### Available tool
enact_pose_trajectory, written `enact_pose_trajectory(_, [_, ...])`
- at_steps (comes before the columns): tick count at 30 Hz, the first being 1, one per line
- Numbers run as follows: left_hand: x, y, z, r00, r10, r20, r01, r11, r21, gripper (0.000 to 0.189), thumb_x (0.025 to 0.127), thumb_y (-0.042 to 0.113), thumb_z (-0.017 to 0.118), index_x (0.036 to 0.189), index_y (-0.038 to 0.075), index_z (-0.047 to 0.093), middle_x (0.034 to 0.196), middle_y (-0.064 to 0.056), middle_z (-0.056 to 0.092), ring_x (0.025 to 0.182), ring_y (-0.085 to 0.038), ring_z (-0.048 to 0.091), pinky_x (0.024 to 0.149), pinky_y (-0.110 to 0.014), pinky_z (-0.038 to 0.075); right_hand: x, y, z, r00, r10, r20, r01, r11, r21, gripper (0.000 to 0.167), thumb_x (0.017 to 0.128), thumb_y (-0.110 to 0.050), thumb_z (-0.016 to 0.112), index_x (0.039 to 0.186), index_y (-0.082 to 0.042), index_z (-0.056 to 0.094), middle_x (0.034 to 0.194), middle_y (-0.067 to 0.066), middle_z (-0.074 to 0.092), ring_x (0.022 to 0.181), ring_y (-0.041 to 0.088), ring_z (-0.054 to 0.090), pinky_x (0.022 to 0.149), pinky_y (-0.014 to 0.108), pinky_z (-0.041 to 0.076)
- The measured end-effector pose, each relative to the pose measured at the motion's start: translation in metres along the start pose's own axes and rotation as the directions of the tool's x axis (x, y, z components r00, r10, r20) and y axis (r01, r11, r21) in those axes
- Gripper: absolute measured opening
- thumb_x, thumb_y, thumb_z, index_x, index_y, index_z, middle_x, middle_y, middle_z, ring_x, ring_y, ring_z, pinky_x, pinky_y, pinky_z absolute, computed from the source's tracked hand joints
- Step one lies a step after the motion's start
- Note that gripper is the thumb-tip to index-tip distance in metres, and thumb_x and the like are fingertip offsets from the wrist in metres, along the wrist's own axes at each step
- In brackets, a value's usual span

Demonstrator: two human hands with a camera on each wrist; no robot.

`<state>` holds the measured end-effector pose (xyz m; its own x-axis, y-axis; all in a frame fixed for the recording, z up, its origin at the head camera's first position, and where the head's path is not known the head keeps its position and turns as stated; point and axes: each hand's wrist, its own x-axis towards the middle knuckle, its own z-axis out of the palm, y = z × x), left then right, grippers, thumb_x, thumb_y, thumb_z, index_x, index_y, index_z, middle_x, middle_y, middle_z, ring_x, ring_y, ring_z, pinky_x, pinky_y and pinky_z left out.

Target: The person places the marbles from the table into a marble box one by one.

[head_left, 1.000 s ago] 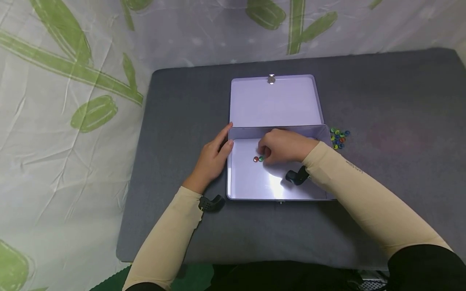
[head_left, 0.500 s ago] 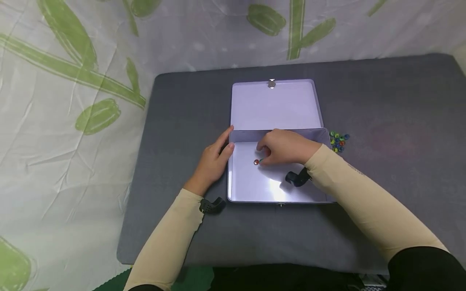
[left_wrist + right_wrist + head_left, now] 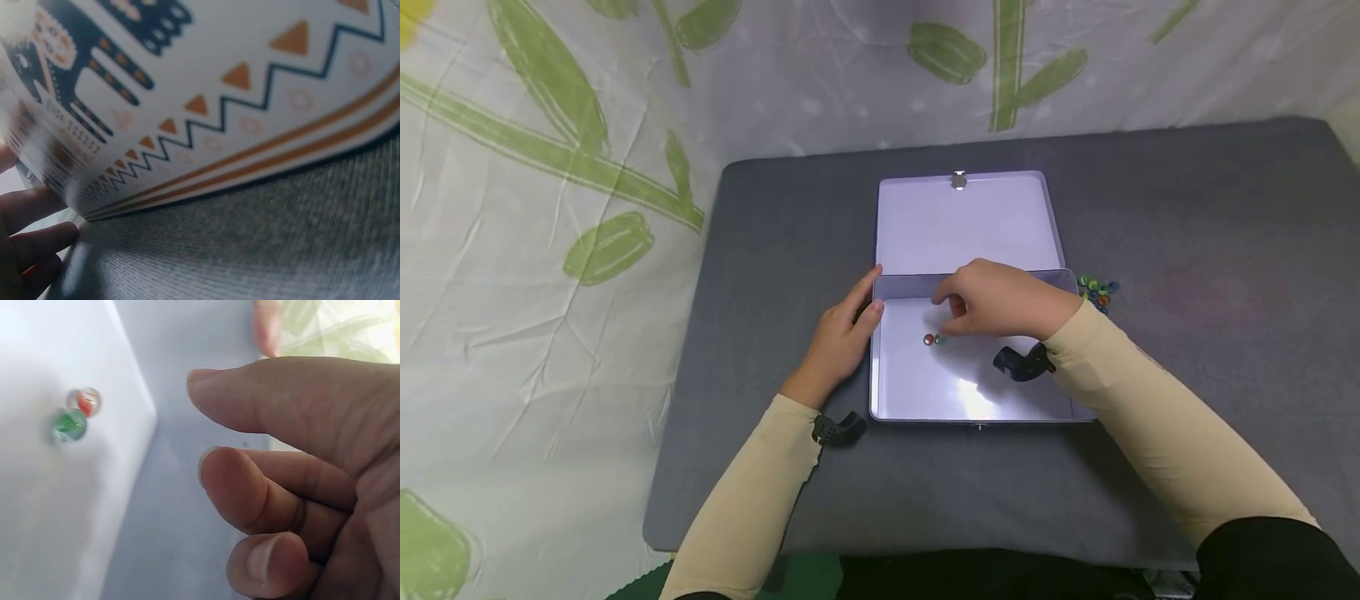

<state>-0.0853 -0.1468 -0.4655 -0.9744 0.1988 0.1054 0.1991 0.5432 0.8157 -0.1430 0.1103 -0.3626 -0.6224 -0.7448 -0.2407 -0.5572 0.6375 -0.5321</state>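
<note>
A red-and-clear marble (image 3: pixel 928 340) and a green one (image 3: pixel 70 425) lie side by side on the white floor of an open tin box (image 3: pixel 910 392). Over them, inside the box, is my right hand (image 3: pixel 992 298). Its thumb and bent fingertips are apart, with nothing between them in the right wrist view. My left hand (image 3: pixel 838 337) rests against the box's left wall, thumb at the rim. From the left wrist, fingers (image 3: pixel 44 240) touch the patterned outer wall (image 3: pixel 206 119) near a corner.
Just right of the box, several coloured marbles (image 3: pixel 1093 286) lie in a cluster on the grey cloth-covered table (image 3: pixel 1210 358), partly behind the right arm. The lid (image 3: pixel 966 221) lies folded back behind the box, its metal clasp (image 3: pixel 958 180) at the far edge.
My right thumb and fingers have drawn up off the two marbles, and the green one, half hidden before, shows again. My left hand stays at the box wall. The head view has shifted slightly.
</note>
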Motion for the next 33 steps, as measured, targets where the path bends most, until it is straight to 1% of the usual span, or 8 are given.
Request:
enact_pose_trajectory(7, [-0.001,0.000,0.001,1.000,0.005,-0.002,-0.005,1.000,-0.010,0.071,0.106,0.068,0.035,0.164,0.028,0.039,0.162,-0.007,0.048,0.148,-0.027,0.046,0.120,-0.053,0.037,-0.013,0.006,-0.007,0.997,-0.022,-0.074,0.023,1.000,0.014,0.023,0.090,-0.014,0.079,0.111,-0.003,0.078,0.071,-0.003,0.061,0.068,0.014,0.054,0.072,0.035,0.048])
enact_pose_trajectory(11, [-0.001,-0.001,0.001,1.000,0.009,-0.005,-0.009,1.000,-0.009,0.071,0.106,0.069,0.035,0.164,0.028,0.039,0.160,-0.009,0.050,0.147,-0.027,0.048,0.119,-0.053,0.038,-0.022,0.009,-0.012,0.994,-0.016,-0.112,0.019,1.000,0.024,0.020,0.091,-0.015,0.080,0.109,-0.006,0.078,0.072,-0.003,0.062,0.068,0.013,0.054,0.071,0.034,0.048])
enact_pose_trajectory(16, [-0.001,0.000,0.001,1.000,0.014,-0.006,-0.014,1.000,-0.009,0.070,0.107,0.067,0.036,0.164,0.027,0.040,0.159,-0.009,0.051,0.146,-0.027,0.049,0.119,-0.053,0.039,-0.035,0.013,-0.021,0.988,0.031,-0.149,-0.027,0.999,0.030,0.023,0.091,-0.015,0.081,0.111,-0.005,0.079,0.074,-0.003,0.064,0.069,0.013,0.055,0.071,0.034,0.049])
enact_pose_trajectory(18, [-0.001,0.000,0.001,1.000,0.014,-0.007,-0.014,1.000,-0.007,0.070,0.107,0.067,0.035,0.164,0.027,0.040,0.159,-0.009,0.051,0.146,-0.027,0.049,0.119,-0.053,0.039,-0.040,0.016,-0.025,0.986,0.055,-0.159,-0.050,0.998,0.036,0.024,0.091,-0.016,0.081,0.112,-0.005,0.079,0.074,-0.003,0.065,0.066,0.013,0.054,0.069,0.034,0.048])
enact_pose_trajectory(21, [-0.001,0.000,0.001,1.000,0.008,-0.007,-0.008,1.000,-0.005,0.071,0.106,0.068,0.035,0.164,0.027,0.040,0.160,-0.010,0.050,0.146,-0.029,0.050,0.119,-0.053,0.039,-0.047,0.021,-0.029,0.981,0.080,-0.178,-0.074,0.996,0.040,0.025,0.092,-0.016,0.081,0.113,-0.004,0.078,0.076,-0.002,0.066,0.065,0.013,0.054,0.067,0.033,0.047])
enact_pose_trajectory(27, [-0.001,0.000,0.002,1.000,0.005,-0.006,-0.004,1.000,0.004,0.073,0.105,0.071,0.033,0.164,0.028,0.039,0.159,-0.009,0.051,0.146,-0.028,0.050,0.118,-0.054,0.039,-0.060,0.033,-0.036,0.967,0.120,-0.224,-0.117,0.993,0.027,0.028,0.094,-0.016,0.078,0.118,-0.003,0.077,0.078,-0.002,0.068,0.066,0.014,0.056,0.067,0.032,0.047])
enact_pose_trajectory(33, [0.000,-0.002,0.002,1.000,0.007,-0.007,-0.007,1.000,-0.002,0.071,0.106,0.069,0.035,0.164,0.028,0.039,0.158,-0.010,0.052,0.145,-0.028,0.051,0.118,-0.053,0.040,-0.070,0.043,-0.039,0.958,0.172,-0.231,-0.163,0.985,0.059,0.031,0.096,-0.018,0.077,0.122,-0.001,0.076,0.078,-0.001,0.068,0.064,0.015,0.056,0.062,0.030,0.046])
